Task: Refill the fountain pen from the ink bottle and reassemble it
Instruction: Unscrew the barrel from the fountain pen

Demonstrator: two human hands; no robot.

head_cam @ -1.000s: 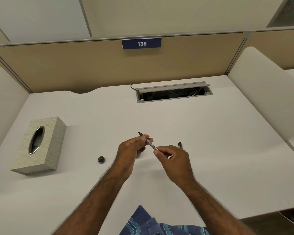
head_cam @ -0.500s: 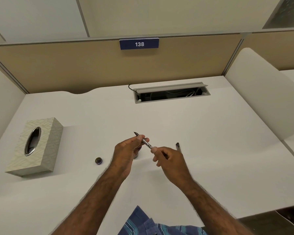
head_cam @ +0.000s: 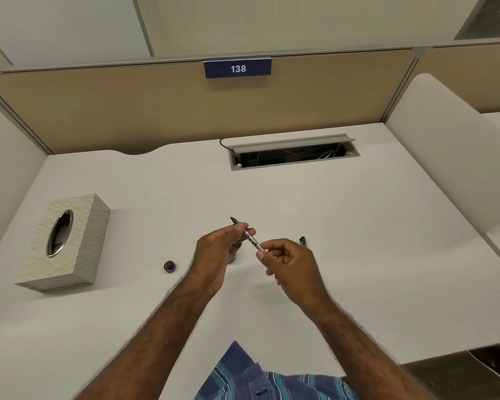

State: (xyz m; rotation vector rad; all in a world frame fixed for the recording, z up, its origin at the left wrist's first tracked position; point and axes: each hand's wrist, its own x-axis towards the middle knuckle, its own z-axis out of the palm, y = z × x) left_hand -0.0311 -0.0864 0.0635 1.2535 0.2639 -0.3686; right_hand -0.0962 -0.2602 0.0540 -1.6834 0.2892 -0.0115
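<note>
My left hand (head_cam: 217,252) pinches the front section of the fountain pen (head_cam: 250,240), whose dark nib points up and to the left. The clear converter end runs down to my right hand (head_cam: 289,262), whose thumb and fingers pinch its tail. Behind my left hand stands the ink bottle (head_cam: 233,258), mostly hidden. Its small dark cap (head_cam: 169,266) lies on the white desk (head_cam: 358,241) to the left. Another dark pen part (head_cam: 303,242) lies on the desk just behind my right hand.
A patterned tissue box (head_cam: 67,241) sits at the left. An open cable tray (head_cam: 293,154) is set into the desk at the back. Beige partitions close off the back and sides. The desk's front edge is near my shirt.
Both hands stay together on the pen. My right fingers have shifted slightly along the converter's tail. The head camera has moved a little.
</note>
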